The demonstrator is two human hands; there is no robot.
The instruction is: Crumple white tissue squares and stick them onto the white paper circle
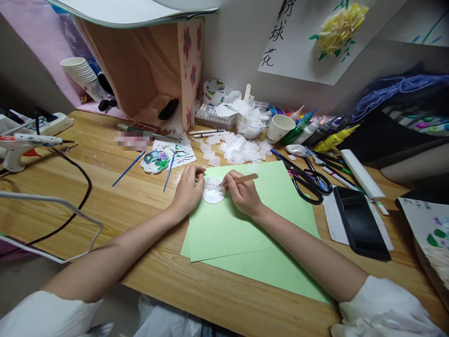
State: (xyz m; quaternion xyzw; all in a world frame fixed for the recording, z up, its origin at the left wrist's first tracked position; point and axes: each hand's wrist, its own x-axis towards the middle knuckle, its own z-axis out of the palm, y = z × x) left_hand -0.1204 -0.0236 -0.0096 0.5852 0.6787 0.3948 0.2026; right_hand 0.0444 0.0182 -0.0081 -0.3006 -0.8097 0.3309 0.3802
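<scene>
A round white piece (213,194) lies on light green paper (242,229), its upper part covered with rumpled white bits. My right hand (242,193) is closed round a flat wooden stick (246,178), whose tip points left at the white piece. At the left edge of that piece rests my left hand (190,188), fingers curled together; whether they pinch anything is too small to tell. Torn white paper pieces (242,149) are scattered behind the hands, below a clear bowl (250,125) heaped with more of them.
Black scissors (307,185) and a phone (361,222) lie at the right. Paint bottles (303,126) and a paper cup (280,128) stand behind. At the left are a glue gun (21,149), cables, a blue brush (128,168) and a paint-smeared palette (155,161).
</scene>
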